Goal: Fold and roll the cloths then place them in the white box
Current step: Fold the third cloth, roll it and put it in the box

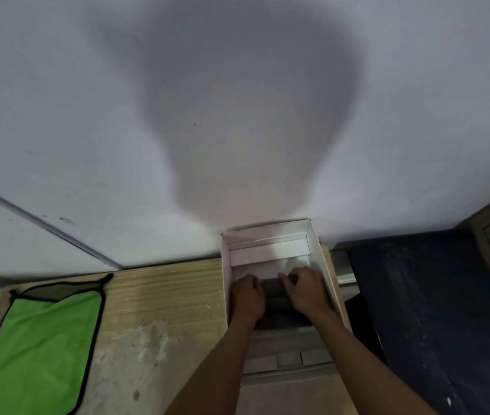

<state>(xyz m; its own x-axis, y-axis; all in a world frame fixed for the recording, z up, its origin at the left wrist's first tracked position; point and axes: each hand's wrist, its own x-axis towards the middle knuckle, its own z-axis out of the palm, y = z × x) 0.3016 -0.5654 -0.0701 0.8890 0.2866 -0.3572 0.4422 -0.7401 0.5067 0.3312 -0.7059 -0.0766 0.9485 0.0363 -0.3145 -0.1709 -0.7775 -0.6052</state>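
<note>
Rolled cloth [271, 285] between both hands' fingers [286, 279].

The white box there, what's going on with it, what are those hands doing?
A person has both hands inside the white box, which sits on a wooden table against the wall. The left hand and right hand each grip an end of a dark rolled cloth, setting it among other dark rolls. A green cloth lies flat on the table to the left, not yet folded.
</note>
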